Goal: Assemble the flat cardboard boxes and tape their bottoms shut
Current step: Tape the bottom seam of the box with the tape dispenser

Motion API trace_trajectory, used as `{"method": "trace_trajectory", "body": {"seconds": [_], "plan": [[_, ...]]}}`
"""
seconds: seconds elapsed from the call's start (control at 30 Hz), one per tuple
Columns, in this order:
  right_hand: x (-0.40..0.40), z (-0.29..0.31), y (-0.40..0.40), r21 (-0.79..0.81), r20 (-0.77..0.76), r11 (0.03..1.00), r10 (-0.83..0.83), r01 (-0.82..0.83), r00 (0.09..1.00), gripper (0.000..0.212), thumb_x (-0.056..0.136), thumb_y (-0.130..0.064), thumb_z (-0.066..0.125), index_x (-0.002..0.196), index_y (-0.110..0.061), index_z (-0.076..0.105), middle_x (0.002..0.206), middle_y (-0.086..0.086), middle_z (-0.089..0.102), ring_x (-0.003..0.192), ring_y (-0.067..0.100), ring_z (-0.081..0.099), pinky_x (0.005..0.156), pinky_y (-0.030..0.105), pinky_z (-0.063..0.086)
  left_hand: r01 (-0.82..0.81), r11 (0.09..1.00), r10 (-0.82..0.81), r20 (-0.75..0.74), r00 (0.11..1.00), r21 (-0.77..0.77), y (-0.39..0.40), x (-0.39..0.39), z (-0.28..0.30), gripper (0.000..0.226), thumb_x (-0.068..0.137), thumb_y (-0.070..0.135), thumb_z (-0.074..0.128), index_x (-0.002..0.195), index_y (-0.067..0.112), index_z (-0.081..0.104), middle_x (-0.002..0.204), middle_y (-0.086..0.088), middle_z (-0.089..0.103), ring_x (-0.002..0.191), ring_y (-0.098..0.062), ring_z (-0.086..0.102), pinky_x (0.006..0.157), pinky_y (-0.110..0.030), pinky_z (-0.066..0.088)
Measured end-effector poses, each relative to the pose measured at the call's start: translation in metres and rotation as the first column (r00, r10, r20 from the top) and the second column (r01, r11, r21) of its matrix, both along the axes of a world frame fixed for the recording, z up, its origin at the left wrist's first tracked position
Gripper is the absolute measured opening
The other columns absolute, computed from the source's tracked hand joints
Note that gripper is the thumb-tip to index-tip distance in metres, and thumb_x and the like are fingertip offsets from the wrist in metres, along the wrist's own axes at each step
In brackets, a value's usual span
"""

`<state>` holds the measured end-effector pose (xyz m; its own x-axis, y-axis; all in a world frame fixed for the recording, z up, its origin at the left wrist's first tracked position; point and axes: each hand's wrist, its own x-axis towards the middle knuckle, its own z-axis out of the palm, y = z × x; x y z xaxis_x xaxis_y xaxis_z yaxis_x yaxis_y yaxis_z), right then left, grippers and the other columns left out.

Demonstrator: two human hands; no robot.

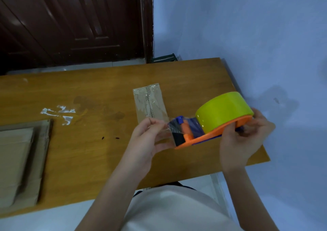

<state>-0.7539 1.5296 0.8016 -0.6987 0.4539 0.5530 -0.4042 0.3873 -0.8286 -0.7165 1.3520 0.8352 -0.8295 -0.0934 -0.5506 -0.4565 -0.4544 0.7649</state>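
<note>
An orange tape dispenser [208, 135] with a yellow-green roll of tape [224, 110] hangs above the right part of the wooden table [88, 96]. My right hand [244, 138] grips its handle end from the right. My left hand [145, 138] pinches the loose clear tape end [168, 130] at the dispenser's front. Behind my left hand a small narrow cardboard box [150, 101] lies on the table, its top seam covered with clear tape. A stack of flat cardboard boxes [21, 163] lies at the table's left edge.
Scraps of crumpled clear tape [58, 114] stick to the table left of centre. A dark wooden door [70, 22] stands behind the table and a pale blue wall [247, 36] runs along its right side. My light shirt [177, 211] fills the bottom.
</note>
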Motion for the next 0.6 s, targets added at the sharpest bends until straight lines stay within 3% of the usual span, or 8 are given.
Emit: {"method": "trace_trajectory", "body": {"seconds": [0.07,0.13,0.23,0.33,0.43,0.53,0.6], "plan": [[-0.001,0.0,0.004,0.122,-0.045,0.992,-0.005,0.01,0.999,0.039,0.085,0.007,0.05,0.094,-0.031,0.046,0.121,0.002,0.046,0.105,0.012,0.054,0.079,0.018,0.041,0.023,1.0,-0.023,0.006,1.0,0.012,0.003,0.0,0.002,0.011,0.095,0.009,0.051,0.085,0.006,0.054,0.085,-0.009,0.07,0.09,-0.033,0.068,0.072,-0.045,0.059],[-0.002,0.0,0.007,0.262,-0.035,0.965,-0.003,0.012,0.999,0.018,0.089,0.001,0.045,0.092,-0.017,0.049,0.128,0.013,0.045,0.11,0.027,0.051,0.084,0.018,0.039,0.019,0.999,-0.019,0.015,1.0,0.031,0.004,0.0,0.002,0.01,0.096,0.009,0.049,0.087,0.006,0.053,0.078,-0.008,0.069,0.085,-0.032,0.068,0.071,-0.045,0.059],[0.001,-0.002,0.009,0.454,0.047,0.888,0.053,-0.069,0.997,0.021,0.084,0.007,0.037,0.089,-0.01,0.046,0.13,0.034,0.042,0.114,0.021,0.048,0.092,0.01,0.032,0.007,0.999,-0.007,0.006,1.0,0.05,-0.001,-0.001,0.003,0.01,0.095,0.008,0.05,0.086,0.006,0.053,0.075,-0.007,0.069,0.078,-0.028,0.068,0.068,-0.043,0.059],[0.008,-0.005,0.008,0.288,0.203,0.941,0.123,-0.179,0.971,0.023,0.081,-0.007,0.044,0.088,-0.026,0.055,0.114,0.034,0.054,0.104,0.028,0.056,0.086,0.008,0.036,0.021,1.0,-0.021,-0.018,1.0,0.01,-0.006,-0.001,0.006,0.01,0.094,0.008,0.052,0.084,0.007,0.053,0.083,-0.008,0.071,0.079,-0.029,0.068,0.069,-0.042,0.058],[0.01,-0.003,0.01,0.09,0.362,0.975,0.157,-0.202,0.919,0.01,0.073,-0.032,0.047,0.075,-0.032,0.056,0.087,0.015,0.062,0.076,0.002,0.055,0.068,0.005,0.038,0.019,1.0,-0.019,-0.039,0.999,0.007,-0.008,0.0,0.01,0.009,0.092,0.008,0.054,0.084,0.007,0.054,0.094,-0.011,0.072,0.083,-0.03,0.07,0.068,-0.041,0.059],[0.008,-0.003,0.015,0.117,0.52,0.962,0.151,-0.245,0.841,0.01,0.07,-0.034,0.056,0.075,-0.025,0.054,0.065,0.002,0.053,0.057,0.008,0.047,0.051,0.011,0.035,0.0,1.0,0.0,-0.073,0.997,-0.003,-0.007,0.002,0.012,0.007,0.092,0.007,0.054,0.086,0.005,0.054,0.096,-0.013,0.072,0.083,-0.029,0.071,0.064,-0.035,0.059],[0.008,-0.006,0.014,0.124,0.564,0.956,0.153,-0.266,0.811,0.005,0.071,-0.028,0.055,0.075,-0.024,0.052,0.061,-0.002,0.052,0.054,0.007,0.048,0.049,0.012,0.034,-0.029,0.999,0.026,-0.087,0.996,-0.03,-0.008,0.001,0.011,0.007,0.092,0.007,0.054,0.087,0.003,0.054,0.096,-0.014,0.072,0.083,-0.029,0.071,0.063,-0.033,0.059]]}}
